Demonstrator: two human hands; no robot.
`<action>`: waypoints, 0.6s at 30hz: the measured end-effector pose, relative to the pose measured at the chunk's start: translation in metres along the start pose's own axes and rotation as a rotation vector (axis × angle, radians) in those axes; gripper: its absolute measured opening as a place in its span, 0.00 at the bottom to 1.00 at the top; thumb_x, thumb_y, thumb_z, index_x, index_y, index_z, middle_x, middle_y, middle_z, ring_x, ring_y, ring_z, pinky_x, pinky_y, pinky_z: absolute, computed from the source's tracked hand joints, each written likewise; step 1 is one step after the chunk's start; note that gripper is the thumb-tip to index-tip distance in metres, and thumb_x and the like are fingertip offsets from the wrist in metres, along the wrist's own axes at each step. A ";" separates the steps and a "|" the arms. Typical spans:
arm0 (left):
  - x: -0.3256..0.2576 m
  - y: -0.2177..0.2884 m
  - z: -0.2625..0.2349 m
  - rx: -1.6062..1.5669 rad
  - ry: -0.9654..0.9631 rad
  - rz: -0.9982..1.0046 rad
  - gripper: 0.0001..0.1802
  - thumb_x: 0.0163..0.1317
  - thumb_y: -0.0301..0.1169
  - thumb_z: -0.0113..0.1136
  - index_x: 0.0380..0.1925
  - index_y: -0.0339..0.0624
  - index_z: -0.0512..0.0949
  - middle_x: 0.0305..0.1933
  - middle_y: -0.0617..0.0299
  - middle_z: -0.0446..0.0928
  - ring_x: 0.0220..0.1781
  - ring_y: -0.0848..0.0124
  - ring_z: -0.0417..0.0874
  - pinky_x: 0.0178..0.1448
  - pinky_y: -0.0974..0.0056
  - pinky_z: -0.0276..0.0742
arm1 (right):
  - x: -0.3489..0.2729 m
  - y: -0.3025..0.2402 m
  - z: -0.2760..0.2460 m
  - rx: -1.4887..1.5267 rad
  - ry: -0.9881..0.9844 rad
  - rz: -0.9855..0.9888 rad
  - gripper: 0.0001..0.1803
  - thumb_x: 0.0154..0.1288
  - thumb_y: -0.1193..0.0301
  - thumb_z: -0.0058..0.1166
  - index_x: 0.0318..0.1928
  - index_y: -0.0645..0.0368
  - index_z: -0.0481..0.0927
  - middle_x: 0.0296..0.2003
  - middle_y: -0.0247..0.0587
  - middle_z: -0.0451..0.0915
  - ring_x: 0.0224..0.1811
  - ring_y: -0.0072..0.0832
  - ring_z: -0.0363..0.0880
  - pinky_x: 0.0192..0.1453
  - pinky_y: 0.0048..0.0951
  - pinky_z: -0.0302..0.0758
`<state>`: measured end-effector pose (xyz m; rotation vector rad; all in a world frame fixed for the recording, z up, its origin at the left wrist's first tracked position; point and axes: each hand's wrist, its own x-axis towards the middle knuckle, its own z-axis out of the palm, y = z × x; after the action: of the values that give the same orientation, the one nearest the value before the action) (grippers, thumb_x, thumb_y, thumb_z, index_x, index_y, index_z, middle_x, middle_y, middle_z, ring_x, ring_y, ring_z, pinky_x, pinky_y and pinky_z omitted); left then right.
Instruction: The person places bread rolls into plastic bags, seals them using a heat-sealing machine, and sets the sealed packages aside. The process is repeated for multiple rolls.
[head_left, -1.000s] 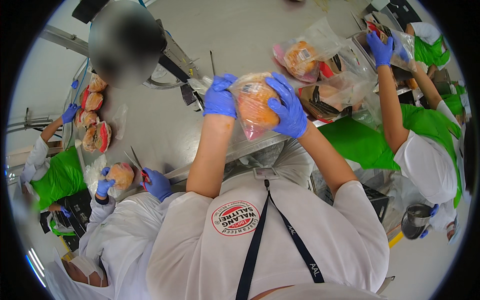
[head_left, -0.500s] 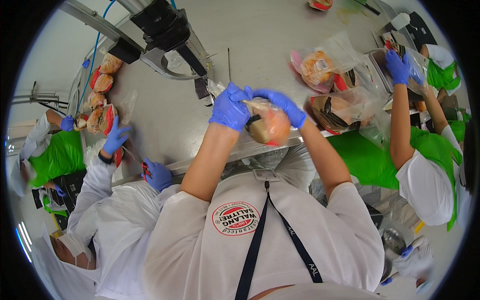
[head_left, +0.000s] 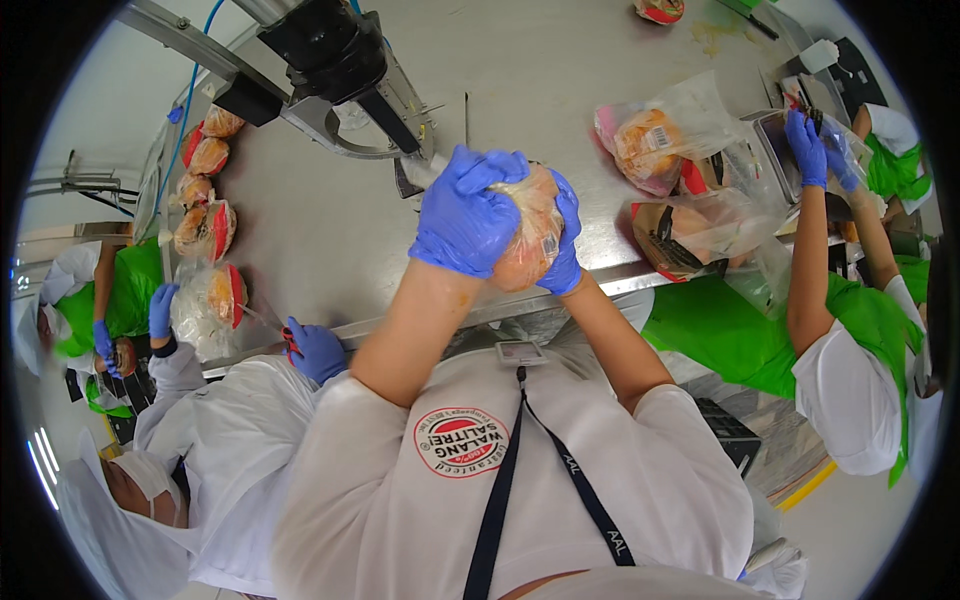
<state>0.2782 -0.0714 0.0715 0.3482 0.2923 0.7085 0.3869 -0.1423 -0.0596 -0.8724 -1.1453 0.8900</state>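
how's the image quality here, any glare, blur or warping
Head view: strong fisheye warp, the steel table edge bows and the corners go black; soft glare on the tabletop and on the clear bag gripped by the left hand and right hand; the centre is sharp, the rim softer; light is even, shadows faint.

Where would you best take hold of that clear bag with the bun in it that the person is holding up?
Probably at the twisted neck of the clear bag, coming from above. The left hand already covers the top there, where the film seems gathered narrow, while the right hand cups the round bulging side. The bulge is wide and soft, so a grip on the neck likely squashes the bun less.
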 end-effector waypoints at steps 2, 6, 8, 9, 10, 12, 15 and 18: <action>0.005 0.004 0.031 0.087 0.091 -0.016 0.09 0.61 0.29 0.42 0.21 0.46 0.64 0.21 0.65 0.64 0.30 0.69 0.71 0.40 0.67 0.67 | 0.012 -0.028 0.003 -0.187 -0.077 -0.036 0.40 0.51 0.65 0.61 0.62 0.58 0.54 0.61 0.46 0.56 0.63 0.34 0.56 0.65 0.38 0.57; 0.032 0.018 0.088 0.149 0.397 -0.220 0.06 0.59 0.25 0.45 0.24 0.44 0.65 0.24 0.65 0.67 0.31 0.69 0.73 0.40 0.71 0.67 | 0.014 -0.065 0.023 -0.382 0.085 -0.070 0.26 0.61 0.68 0.48 0.59 0.59 0.60 0.57 0.44 0.62 0.60 0.32 0.60 0.64 0.36 0.59; 0.045 0.014 0.112 0.309 0.431 -0.318 0.09 0.63 0.27 0.44 0.23 0.45 0.65 0.24 0.66 0.66 0.28 0.70 0.69 0.41 0.71 0.67 | 0.014 -0.064 0.017 -0.123 0.106 0.107 0.24 0.64 0.67 0.44 0.59 0.59 0.60 0.56 0.43 0.64 0.59 0.32 0.62 0.63 0.35 0.60; 0.047 0.012 0.118 0.390 0.447 -0.363 0.10 0.64 0.28 0.44 0.22 0.45 0.65 0.23 0.67 0.66 0.27 0.70 0.68 0.42 0.71 0.67 | 0.015 -0.070 0.011 0.139 0.072 0.243 0.24 0.65 0.66 0.42 0.59 0.59 0.59 0.55 0.43 0.65 0.58 0.33 0.64 0.63 0.35 0.61; 0.053 0.014 0.114 0.382 0.376 -0.376 0.11 0.64 0.28 0.44 0.21 0.45 0.65 0.23 0.67 0.66 0.28 0.70 0.68 0.44 0.69 0.68 | 0.014 -0.073 0.008 0.348 0.062 0.309 0.24 0.66 0.65 0.41 0.60 0.58 0.60 0.55 0.43 0.66 0.57 0.33 0.64 0.63 0.34 0.62; 0.062 0.018 0.089 0.362 0.239 -0.395 0.12 0.63 0.28 0.45 0.19 0.46 0.66 0.22 0.68 0.66 0.30 0.69 0.70 0.47 0.65 0.68 | 0.011 -0.077 0.004 0.711 0.091 0.384 0.24 0.66 0.62 0.39 0.59 0.58 0.60 0.54 0.43 0.67 0.56 0.33 0.66 0.62 0.34 0.63; 0.047 0.027 0.042 -0.157 -0.130 -0.517 0.14 0.64 0.29 0.44 0.18 0.47 0.67 0.19 0.69 0.64 0.31 0.69 0.70 0.48 0.64 0.69 | 0.007 -0.074 0.001 1.171 0.178 0.371 0.24 0.67 0.60 0.37 0.59 0.58 0.60 0.54 0.44 0.68 0.56 0.34 0.67 0.61 0.34 0.65; 0.020 -0.005 -0.021 -0.112 -0.209 -0.216 0.12 0.66 0.29 0.40 0.21 0.47 0.65 0.18 0.68 0.62 0.31 0.66 0.70 0.47 0.65 0.69 | -0.004 0.007 -0.030 0.859 0.289 0.260 0.26 0.64 0.57 0.37 0.59 0.58 0.60 0.54 0.45 0.65 0.53 0.35 0.67 0.56 0.39 0.67</action>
<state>0.2874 -0.0567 0.0479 0.2763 0.0897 0.4692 0.4151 -0.1463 -0.0728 -0.4073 -0.3211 1.2782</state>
